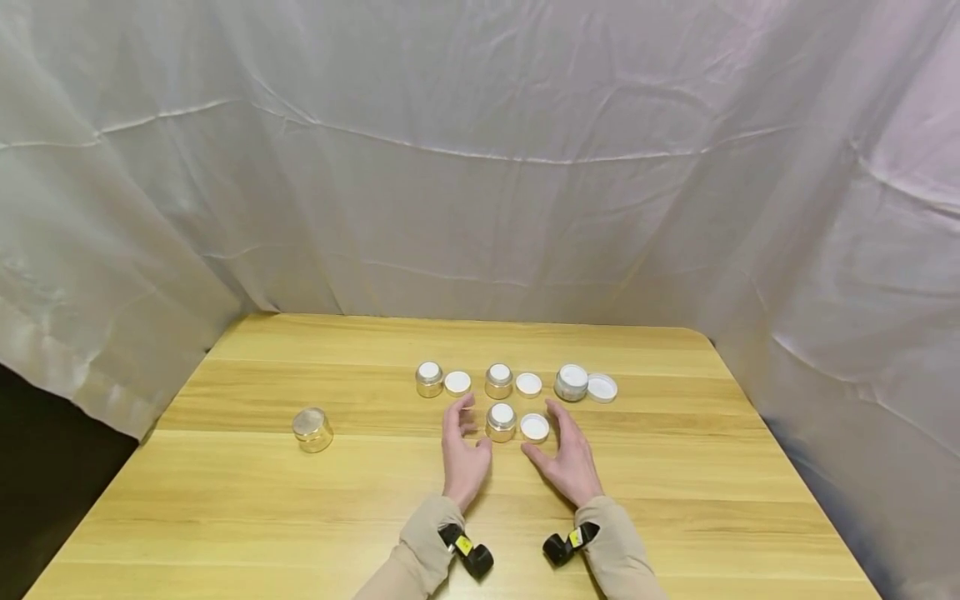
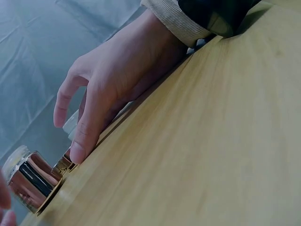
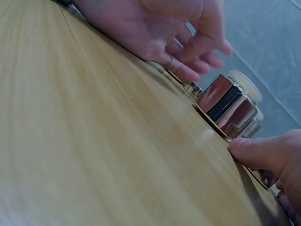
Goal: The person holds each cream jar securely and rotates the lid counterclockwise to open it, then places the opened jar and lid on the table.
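In the head view a gold jar (image 1: 500, 423) with a white top stands between my hands, and its upturned lid (image 1: 535, 427), white inside, lies to its right. My left hand (image 1: 465, 458) rests beside the jar on the left, fingers loosely bent and apart from it. On the other side my right hand (image 1: 567, 462) has thumb and fingers spread around the lid, holding nothing that shows. The right wrist view shows the shiny jar (image 3: 228, 101) upright, with the right thumb (image 3: 258, 151) low on the table close by.
Behind stand a gold jar (image 1: 429, 380) with lid (image 1: 457, 383), another gold jar (image 1: 498, 382) with lid (image 1: 528, 385), and a silvery jar (image 1: 572, 383) with lid (image 1: 602, 387). A capped gold jar (image 1: 312, 430) stands far left. Grey curtains (image 1: 480, 225) surround the wooden table (image 1: 247, 517).
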`<action>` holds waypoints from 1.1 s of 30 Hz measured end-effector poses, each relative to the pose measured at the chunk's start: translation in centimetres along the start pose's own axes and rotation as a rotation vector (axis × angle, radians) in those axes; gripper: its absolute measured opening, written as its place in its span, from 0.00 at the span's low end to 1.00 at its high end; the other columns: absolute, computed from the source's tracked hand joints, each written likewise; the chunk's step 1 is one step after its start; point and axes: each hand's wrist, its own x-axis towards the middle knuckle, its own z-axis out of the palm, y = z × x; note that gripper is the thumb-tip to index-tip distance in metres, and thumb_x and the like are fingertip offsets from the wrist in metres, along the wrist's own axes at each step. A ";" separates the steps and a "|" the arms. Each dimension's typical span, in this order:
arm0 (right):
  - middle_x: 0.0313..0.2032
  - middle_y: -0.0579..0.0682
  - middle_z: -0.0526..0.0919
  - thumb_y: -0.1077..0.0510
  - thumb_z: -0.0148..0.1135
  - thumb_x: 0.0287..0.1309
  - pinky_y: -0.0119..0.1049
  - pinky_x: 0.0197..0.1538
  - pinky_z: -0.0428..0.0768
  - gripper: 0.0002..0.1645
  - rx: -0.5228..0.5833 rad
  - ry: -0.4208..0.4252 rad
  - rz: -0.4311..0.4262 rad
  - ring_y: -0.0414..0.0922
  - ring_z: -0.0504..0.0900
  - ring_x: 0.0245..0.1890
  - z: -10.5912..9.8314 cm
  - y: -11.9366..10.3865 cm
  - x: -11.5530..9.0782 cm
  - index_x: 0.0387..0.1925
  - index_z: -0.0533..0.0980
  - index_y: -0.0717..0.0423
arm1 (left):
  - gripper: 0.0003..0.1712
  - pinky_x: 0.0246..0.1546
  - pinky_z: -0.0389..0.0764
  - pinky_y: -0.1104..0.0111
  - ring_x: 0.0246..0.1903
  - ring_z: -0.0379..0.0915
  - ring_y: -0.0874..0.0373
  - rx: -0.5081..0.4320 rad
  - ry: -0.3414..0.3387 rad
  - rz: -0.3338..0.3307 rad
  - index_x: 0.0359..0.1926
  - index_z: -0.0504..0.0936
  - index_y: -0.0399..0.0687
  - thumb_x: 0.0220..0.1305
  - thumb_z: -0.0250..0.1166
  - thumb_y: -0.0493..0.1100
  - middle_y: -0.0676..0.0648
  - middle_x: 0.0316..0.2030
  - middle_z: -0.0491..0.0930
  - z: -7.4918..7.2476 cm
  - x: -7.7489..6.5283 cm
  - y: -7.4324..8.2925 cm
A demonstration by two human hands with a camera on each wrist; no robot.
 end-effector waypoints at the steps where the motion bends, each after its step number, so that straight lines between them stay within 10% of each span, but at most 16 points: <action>1: 0.61 0.68 0.77 0.56 0.78 0.48 0.61 0.66 0.74 0.48 0.004 -0.004 0.004 0.64 0.77 0.62 0.0 0.0 0.0 0.68 0.66 0.65 | 0.42 0.55 0.80 0.55 0.54 0.70 0.43 -0.025 0.038 0.015 0.65 0.70 0.39 0.45 0.54 0.16 0.36 0.58 0.72 -0.1 0.0 0.0; 10: 0.63 0.67 0.76 0.55 0.77 0.49 0.61 0.68 0.73 0.48 0.020 -0.024 0.028 0.63 0.76 0.64 0.0 0.1 -0.2 0.69 0.64 0.64 | 0.32 0.46 0.72 0.63 0.42 0.67 0.47 -0.025 0.373 0.063 0.57 0.75 0.40 0.50 0.56 0.18 0.36 0.47 0.73 -1.4 0.8 0.3; 22: 0.62 0.67 0.77 0.57 0.77 0.49 0.62 0.66 0.74 0.47 0.013 -0.003 0.008 0.64 0.77 0.62 0.2 0.1 -0.2 0.67 0.65 0.64 | 0.29 0.56 0.61 0.72 0.49 0.62 0.55 0.108 0.614 0.308 0.53 0.74 0.34 0.45 0.57 0.21 0.34 0.46 0.71 -4.3 2.9 -0.8; 33: 0.62 0.67 0.77 0.57 0.77 0.49 0.62 0.65 0.74 0.46 0.015 0.007 -0.005 0.64 0.77 0.62 -0.1 0.1 -0.1 0.67 0.65 0.65 | 0.32 0.75 0.56 0.49 0.65 0.59 0.45 0.198 0.804 0.276 0.58 0.70 0.37 0.49 0.66 0.28 0.33 0.58 0.65 -8.4 4.9 -0.8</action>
